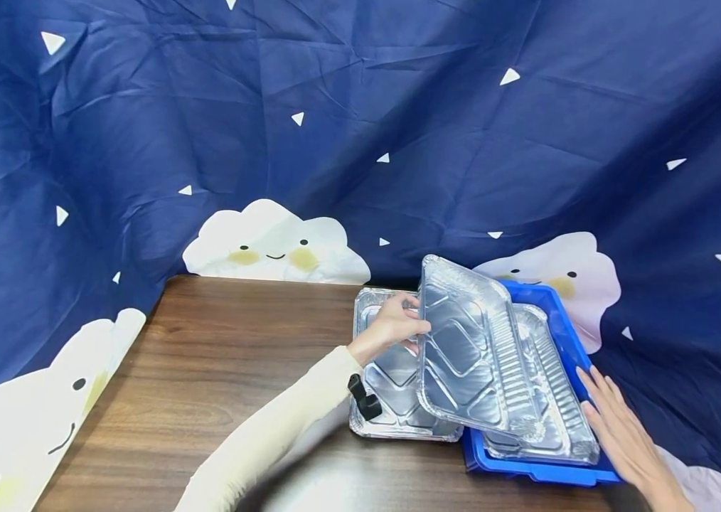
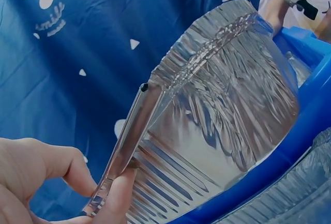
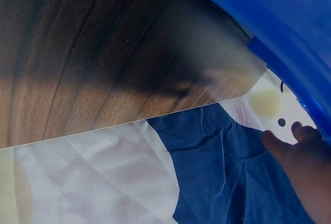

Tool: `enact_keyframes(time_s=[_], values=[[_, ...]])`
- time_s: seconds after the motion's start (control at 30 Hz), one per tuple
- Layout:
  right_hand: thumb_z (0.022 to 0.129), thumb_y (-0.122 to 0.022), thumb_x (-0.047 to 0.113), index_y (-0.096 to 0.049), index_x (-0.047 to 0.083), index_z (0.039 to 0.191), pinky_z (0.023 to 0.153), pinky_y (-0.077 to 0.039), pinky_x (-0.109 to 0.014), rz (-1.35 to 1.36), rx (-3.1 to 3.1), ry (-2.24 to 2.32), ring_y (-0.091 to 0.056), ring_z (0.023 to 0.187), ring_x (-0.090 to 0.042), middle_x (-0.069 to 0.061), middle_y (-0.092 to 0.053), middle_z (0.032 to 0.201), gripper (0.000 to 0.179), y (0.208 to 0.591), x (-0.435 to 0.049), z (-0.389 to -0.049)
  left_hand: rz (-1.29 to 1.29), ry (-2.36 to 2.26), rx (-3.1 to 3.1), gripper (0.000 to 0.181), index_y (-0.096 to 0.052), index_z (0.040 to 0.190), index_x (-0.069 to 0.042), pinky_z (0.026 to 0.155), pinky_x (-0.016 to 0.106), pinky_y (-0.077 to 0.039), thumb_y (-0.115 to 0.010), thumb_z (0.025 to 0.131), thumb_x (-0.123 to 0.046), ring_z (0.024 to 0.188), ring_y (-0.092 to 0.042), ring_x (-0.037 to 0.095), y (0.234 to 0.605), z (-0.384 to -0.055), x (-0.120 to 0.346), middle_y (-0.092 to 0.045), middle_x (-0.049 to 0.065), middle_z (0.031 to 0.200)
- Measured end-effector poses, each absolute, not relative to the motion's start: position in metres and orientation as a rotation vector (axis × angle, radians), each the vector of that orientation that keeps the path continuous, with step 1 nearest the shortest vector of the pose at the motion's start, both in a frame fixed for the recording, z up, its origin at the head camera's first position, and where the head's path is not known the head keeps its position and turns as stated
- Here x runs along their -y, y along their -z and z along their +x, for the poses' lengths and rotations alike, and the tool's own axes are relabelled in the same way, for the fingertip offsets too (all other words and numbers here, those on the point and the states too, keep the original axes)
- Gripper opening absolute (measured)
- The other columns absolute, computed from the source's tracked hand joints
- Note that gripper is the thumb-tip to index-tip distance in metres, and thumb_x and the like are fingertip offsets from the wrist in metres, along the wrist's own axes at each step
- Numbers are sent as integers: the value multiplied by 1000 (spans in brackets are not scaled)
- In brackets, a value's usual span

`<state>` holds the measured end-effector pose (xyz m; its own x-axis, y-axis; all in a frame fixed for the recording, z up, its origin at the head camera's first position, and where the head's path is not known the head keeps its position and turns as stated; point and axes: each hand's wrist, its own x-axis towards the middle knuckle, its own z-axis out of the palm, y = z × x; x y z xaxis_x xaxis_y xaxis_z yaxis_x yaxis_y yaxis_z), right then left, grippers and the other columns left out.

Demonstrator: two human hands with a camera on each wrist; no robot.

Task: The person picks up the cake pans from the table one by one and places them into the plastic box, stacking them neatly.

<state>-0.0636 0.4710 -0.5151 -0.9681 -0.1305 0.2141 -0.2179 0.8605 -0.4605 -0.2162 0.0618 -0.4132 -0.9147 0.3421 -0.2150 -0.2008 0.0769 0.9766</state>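
Note:
My left hand [image 1: 392, 323] pinches the left rim of a rectangular foil pan [image 1: 463, 341], thumb and fingers on either side of the edge. The pan is tilted, its left side raised and its right side over the blue bin [image 1: 565, 313]. In the left wrist view, its crinkled corner and ribbed wall fill the middle. Another foil pan [image 1: 546, 341] sits inside the bin. A further foil pan [image 1: 392, 419] lies on the table to the left, partly hidden behind my left hand and the raised pan. My right hand [image 1: 623, 427], fingers extended, touches the bin's right side.
The wooden table [image 1: 226, 341] extends to the left. Its edge [image 3: 129, 124] shows in the right wrist view, below the bin. Behind hangs a dark blue cloth [image 1: 309, 107] with white triangles and smiling clouds. A black strap [image 1: 365, 398] circles the left sleeve.

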Motion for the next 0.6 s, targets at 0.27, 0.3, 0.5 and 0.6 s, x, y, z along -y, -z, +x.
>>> enact_keyframes(time_s=[0.27, 0.3, 0.5, 0.6], values=[[112, -43, 11, -27, 10, 168, 125, 6, -71, 294, 2833, -755, 1, 160, -45, -28, -13, 173, 58, 516, -472, -61, 96, -1847, -2060, 44, -57, 123, 2, 51, 31, -63, -73, 83, 7, 60, -63, 17, 418, -214, -89, -59, 9, 101], [112, -42, 12, -27, 10, 168, 125, 6, -70, 295, 2834, -756, 1, 160, -45, -28, -14, 173, 58, 516, -472, -62, 85, -1843, -2070, 43, -57, 121, 1, 52, 33, -63, -74, 83, 7, 59, -63, 17, 418, -213, -93, -59, 9, 100], [112, -42, 12, -26, 11, 169, 123, 5, -74, 299, 2834, -770, 0, 159, -47, -30, -15, 171, 59, 515, -472, -64, 61, -1825, -2097, 40, -56, 114, -2, 48, 29, -61, -77, 81, 7, 51, -62, 18, 415, -209, -111, -56, 4, 93], [112, -42, 12, -27, 11, 168, 123, 5, -74, 305, 2828, -780, 0, 160, -47, -30, -15, 171, 59, 515, -472, -65, 60, -1806, -2105, 40, -56, 114, -2, 48, 27, -60, -78, 81, 6, 54, -65, 20, 416, -207, -118, -55, 4, 91]])
